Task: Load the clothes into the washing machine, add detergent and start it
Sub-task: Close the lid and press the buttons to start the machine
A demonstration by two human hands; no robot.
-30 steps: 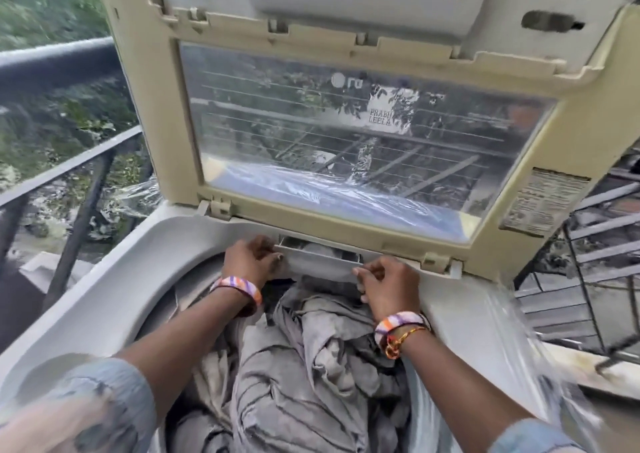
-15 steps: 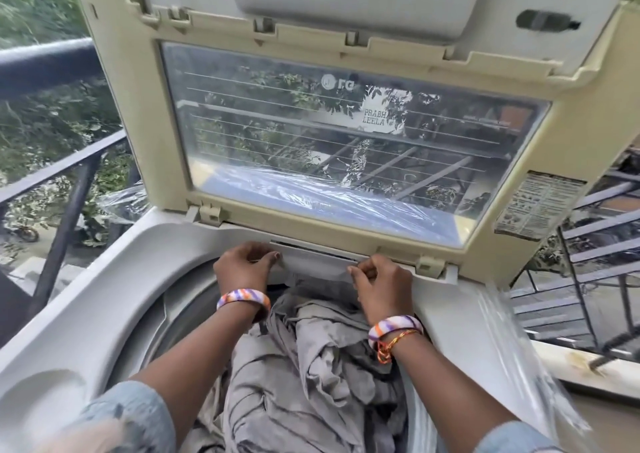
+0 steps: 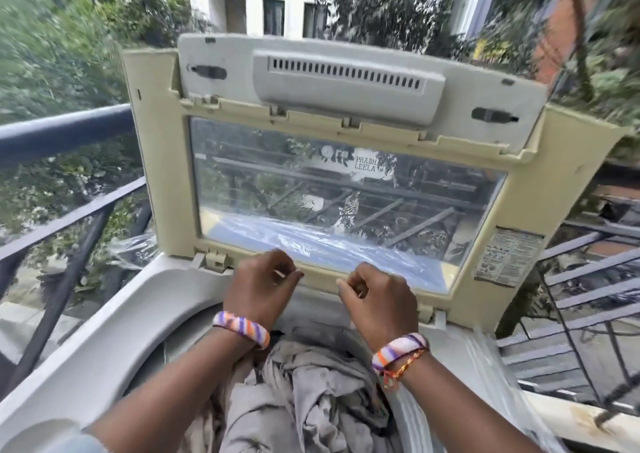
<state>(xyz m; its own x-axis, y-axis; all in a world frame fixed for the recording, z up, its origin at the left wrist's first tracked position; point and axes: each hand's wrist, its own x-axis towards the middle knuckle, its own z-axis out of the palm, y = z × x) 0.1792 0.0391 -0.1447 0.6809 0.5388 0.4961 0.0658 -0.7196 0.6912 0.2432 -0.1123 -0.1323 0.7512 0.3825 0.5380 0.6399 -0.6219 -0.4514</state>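
Note:
The top-loading washing machine (image 3: 104, 331) stands with its beige glass-windowed lid (image 3: 166, 175) raised upright. Crumpled grey clothes (image 3: 311, 393) fill the tub. My left hand (image 3: 259, 286) and my right hand (image 3: 377, 300) hover side by side at the tub's back edge, just in front of the lid's lower frame. Both have curled fingers and hold nothing. Between them the pale front of the detergent drawer (image 3: 320, 302) sits flush with the back rim. No detergent container is in view.
A dark metal balcony railing (image 3: 69, 134) runs along the left, with trees beyond it. Clear plastic wrap (image 3: 491, 383) covers the machine's right side. Metal stair rails (image 3: 588, 279) lie to the right, and buildings stand behind the lid.
The drawer, partly out a second ago, was pushed in. Both hands have come off it and lifted slightly. The view has tilted up and now shows the whole lid.

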